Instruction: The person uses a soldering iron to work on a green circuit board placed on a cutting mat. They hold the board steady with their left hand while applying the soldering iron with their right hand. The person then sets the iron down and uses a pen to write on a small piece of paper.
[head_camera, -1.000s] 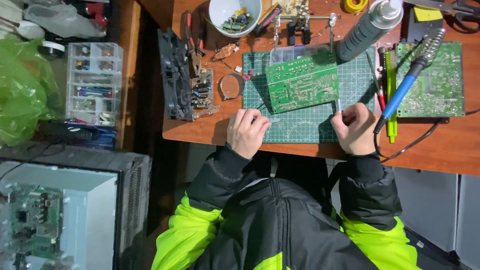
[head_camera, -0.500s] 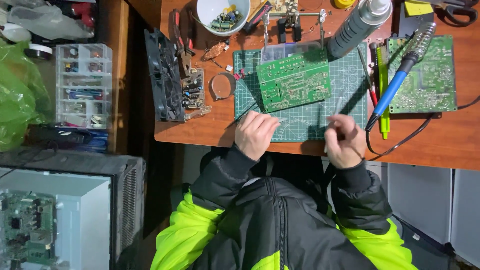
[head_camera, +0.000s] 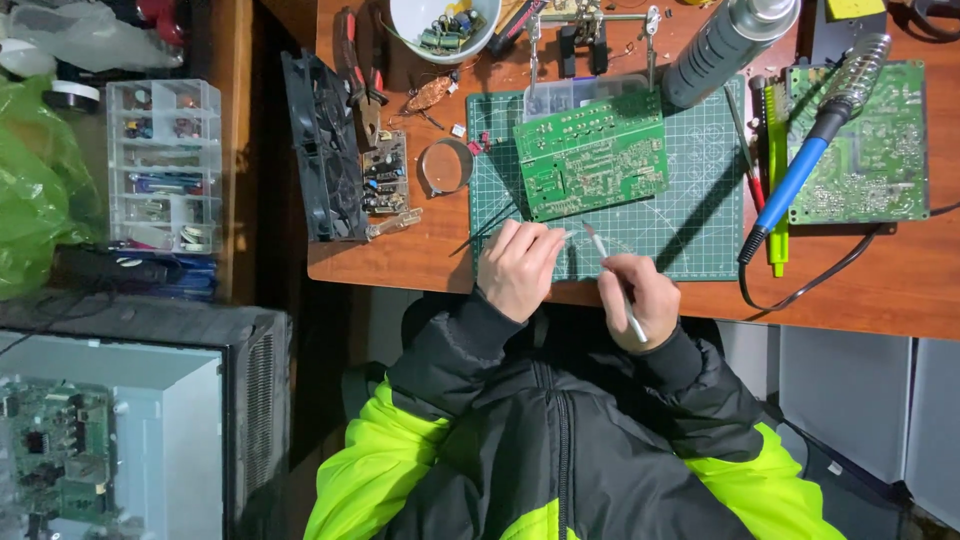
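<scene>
A person in a black and bright yellow-green jacket is sitting at a wooden desk (head_camera: 860, 290), seen from above. Both hands are resting at the near edge of a green cutting mat (head_camera: 700, 215). The left hand (head_camera: 518, 268) is lying knuckles up with its fingers curled together on the mat; whether it is gripping anything cannot be told. The right hand (head_camera: 640, 298) is closing around a thin white-handled tool (head_camera: 614, 280), holding it like a pen, its reddish tip pointing up the mat toward the left hand's fingertips.

Just beyond the hands, a green circuit board (head_camera: 592, 158) is lying flat on the mat, slightly tilted. To its right, a soldering iron with a blue handle (head_camera: 800, 175) is sitting in a coiled stand, its cord trailing over the desk. A second green circuit board (head_camera: 870, 150) is lying beneath it. A grey spray can (head_camera: 725, 45) is lying at the mat's far corner. Left of the mat are sitting a round magnifying lens (head_camera: 445, 165), a small component board (head_camera: 385, 175) and a black fan (head_camera: 325, 150). A white bowl (head_camera: 445, 25) of parts is sitting at the far edge. A clear drawer organiser (head_camera: 165, 165) is standing off the desk to the left.
</scene>
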